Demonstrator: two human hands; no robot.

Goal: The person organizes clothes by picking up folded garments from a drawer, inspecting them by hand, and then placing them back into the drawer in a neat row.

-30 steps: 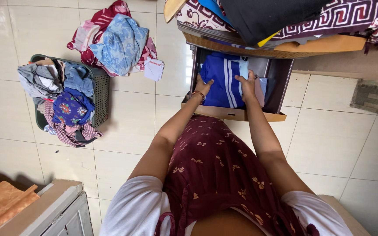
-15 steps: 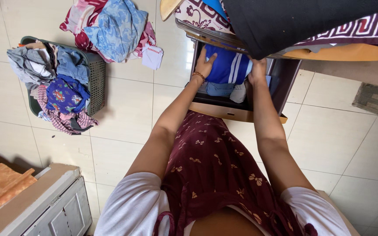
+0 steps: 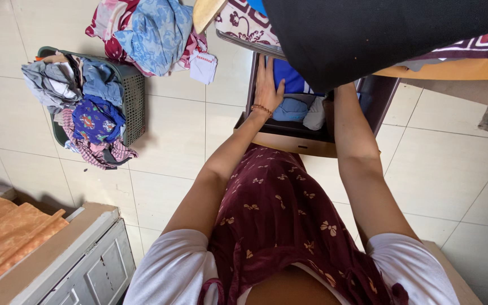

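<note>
1. Leftmost, a basket (image 3: 134,101) holds crumpled clothes (image 3: 94,118).
2. Far centre, the left hand (image 3: 266,87) lies flat and released on blue cloth (image 3: 289,82) in the drawer (image 3: 289,141).
3. Right hand hidden under dark cloth (image 3: 368,39); grip unclear.

Soft, even daylight falls on the pale floor tiles (image 3: 187,130) below me, casting faint shadows. The drawer (image 3: 289,133) I reach into is dim inside. Edges bend slightly; focus is sharp.

Both arms reach forward, left hand (image 3: 266,90) flat.
</note>
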